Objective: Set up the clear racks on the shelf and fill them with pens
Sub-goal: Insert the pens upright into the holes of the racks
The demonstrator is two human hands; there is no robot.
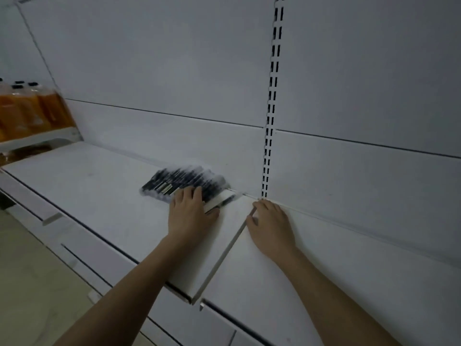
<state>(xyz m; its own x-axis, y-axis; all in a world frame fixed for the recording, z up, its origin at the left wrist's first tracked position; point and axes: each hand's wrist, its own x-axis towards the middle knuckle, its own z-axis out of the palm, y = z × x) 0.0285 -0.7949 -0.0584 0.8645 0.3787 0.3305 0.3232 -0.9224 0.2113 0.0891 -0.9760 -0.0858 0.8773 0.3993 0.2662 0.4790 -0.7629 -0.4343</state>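
Note:
A bunch of black pens (174, 181), blurred, lies side by side on the white shelf (99, 186) near the back wall. A pale flat strip, perhaps the edge of a clear rack (222, 199), sits at the right end of the pens with one pen lying along it. My left hand (190, 213) lies palm down with straight fingers on the near ends of the pens, its thumb beside that strip. My right hand (270, 226) rests palm down on the neighbouring shelf board, fingertips at the back corner below the slotted upright and thumb at the gap between the two boards.
A slotted upright (272, 96) runs up the white back panel. Bottles of orange liquid (30, 108) stand on a higher shelf at the far left. Lower shelves' front edges (82, 248) step out below, above a pale floor.

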